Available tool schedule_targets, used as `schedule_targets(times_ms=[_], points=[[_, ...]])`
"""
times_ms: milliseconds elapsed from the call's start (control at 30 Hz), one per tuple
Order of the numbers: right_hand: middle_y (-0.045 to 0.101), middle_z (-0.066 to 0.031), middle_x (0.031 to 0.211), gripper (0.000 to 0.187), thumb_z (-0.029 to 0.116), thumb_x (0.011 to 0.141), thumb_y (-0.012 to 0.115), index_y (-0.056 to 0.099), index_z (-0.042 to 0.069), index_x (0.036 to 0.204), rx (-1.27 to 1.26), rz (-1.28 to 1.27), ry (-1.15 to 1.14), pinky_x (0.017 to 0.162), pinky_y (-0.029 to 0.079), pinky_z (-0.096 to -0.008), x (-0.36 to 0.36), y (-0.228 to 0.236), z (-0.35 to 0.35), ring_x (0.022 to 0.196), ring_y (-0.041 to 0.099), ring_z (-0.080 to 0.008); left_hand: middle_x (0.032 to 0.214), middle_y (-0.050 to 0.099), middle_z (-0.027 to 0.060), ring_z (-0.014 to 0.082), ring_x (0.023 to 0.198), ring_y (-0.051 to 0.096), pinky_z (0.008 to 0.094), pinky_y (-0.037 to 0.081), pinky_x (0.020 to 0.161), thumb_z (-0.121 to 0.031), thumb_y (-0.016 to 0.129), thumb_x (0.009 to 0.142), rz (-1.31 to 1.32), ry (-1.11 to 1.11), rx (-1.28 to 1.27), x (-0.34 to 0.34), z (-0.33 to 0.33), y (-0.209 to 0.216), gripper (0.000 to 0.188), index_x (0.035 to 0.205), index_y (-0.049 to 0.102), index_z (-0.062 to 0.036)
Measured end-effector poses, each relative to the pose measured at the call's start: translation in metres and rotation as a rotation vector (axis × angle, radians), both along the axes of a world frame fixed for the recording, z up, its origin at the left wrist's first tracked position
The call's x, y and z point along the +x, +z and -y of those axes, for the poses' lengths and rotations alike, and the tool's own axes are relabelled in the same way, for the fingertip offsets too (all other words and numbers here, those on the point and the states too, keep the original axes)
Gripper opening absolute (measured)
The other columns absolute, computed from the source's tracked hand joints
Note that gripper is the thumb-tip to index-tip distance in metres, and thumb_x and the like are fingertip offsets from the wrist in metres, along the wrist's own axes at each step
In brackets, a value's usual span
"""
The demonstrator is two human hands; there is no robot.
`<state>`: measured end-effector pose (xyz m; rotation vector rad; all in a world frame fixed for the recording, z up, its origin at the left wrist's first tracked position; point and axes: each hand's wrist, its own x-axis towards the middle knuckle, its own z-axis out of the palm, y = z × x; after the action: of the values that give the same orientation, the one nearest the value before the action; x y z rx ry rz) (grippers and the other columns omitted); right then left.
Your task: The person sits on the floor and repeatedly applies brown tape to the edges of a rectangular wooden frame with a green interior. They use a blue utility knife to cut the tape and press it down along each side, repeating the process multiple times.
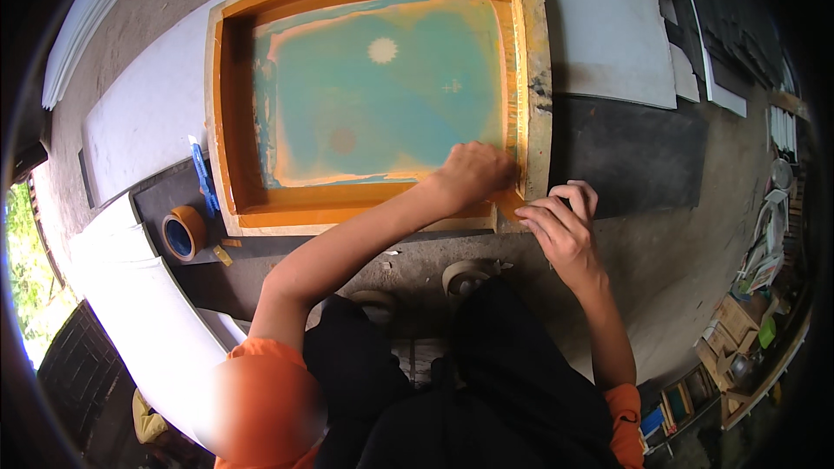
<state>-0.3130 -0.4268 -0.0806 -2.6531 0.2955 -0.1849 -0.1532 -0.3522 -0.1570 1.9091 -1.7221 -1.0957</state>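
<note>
A wooden screen-printing frame [536, 61] lies flat in front of me, its inner sides lined with brown tape. Inside it stretches a teal mesh [391, 87] with a pale sunburst shape on it. At the frame's near right corner, my left hand [473, 175] is closed on a strip of brown tape [508, 204], its fingertips mostly hidden beneath it. My right hand [563, 234], just outside that corner, pinches the same strip's other end between thumb and finger, the remaining fingers curled loosely.
Left of the frame are a roll of brown tape [184, 233] and a blue utility knife [205, 175]. White boards [608, 35] and a dark board [643, 156] lie under and beside the frame. Wooden items and clutter [738, 330] stand along the right.
</note>
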Motion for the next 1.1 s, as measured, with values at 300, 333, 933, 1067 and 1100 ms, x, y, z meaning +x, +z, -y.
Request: schedule_targets(times_ms=[300,333,933,1067,1100], points=[[0.057,0.0016,0.080,0.022,0.004,0.061,0.073,0.063,0.007,0.081,0.004,-0.002,-0.001,0.084,0.036,-0.0400,-0.004,-0.002,0.000,0.084,0.050,-0.0190,0.068,0.062,0.0090,0.0294,0.066,0.063,0.0386,0.050,0.055,-0.021,0.055,0.082,0.077,-0.029,-0.023,-0.010,0.002,-0.004,0.010,0.083,0.062,-0.0138],[0.057,0.0016,0.080,0.022,0.004,0.061,0.073,0.063,0.008,0.081,0.004,-0.003,-0.002,0.083,0.036,-0.0399,-0.004,-0.002,0.000,0.084,0.050,-0.0191,0.068,0.062,0.0088,0.0293,0.066,0.063,0.0385,0.050,0.055,-0.021,0.056,0.082,0.097,-0.043,-0.006,-0.010,0.002,-0.004,0.010,0.083,0.063,-0.0138],[0.057,0.0016,0.076,0.018,0.006,0.062,0.072,0.063,0.007,0.078,0.040,0.024,-0.005,0.081,0.036,-0.0380,0.007,0.000,0.010,0.082,0.050,-0.0188,0.071,0.063,0.0074,0.0277,0.071,0.064,0.0371,0.050,0.057,-0.014,0.060,0.076,0.090,-0.021,-0.039,-0.011,-0.003,-0.006,0.008,0.084,0.063,-0.0137],[0.057,0.0019,0.075,0.017,0.005,0.063,0.072,0.063,0.007,0.077,0.059,0.002,-0.002,0.082,0.035,-0.0380,0.004,0.000,0.011,0.082,0.050,-0.0183,0.069,0.063,0.0073,0.0270,0.069,0.064,0.0367,0.050,0.055,-0.013,0.060,0.076,0.117,0.003,-0.065,-0.015,-0.005,-0.003,0.006,0.081,0.062,-0.0127],[0.057,0.0019,0.075,0.017,0.005,0.063,0.072,0.063,0.007,0.077,0.056,-0.001,0.003,0.082,0.035,-0.0381,0.003,0.000,0.011,0.082,0.050,-0.0182,0.069,0.062,0.0072,0.0268,0.068,0.064,0.0366,0.050,0.055,-0.014,0.060,0.076,0.125,0.008,-0.091,-0.017,-0.006,-0.004,0.005,0.081,0.062,-0.0122]])
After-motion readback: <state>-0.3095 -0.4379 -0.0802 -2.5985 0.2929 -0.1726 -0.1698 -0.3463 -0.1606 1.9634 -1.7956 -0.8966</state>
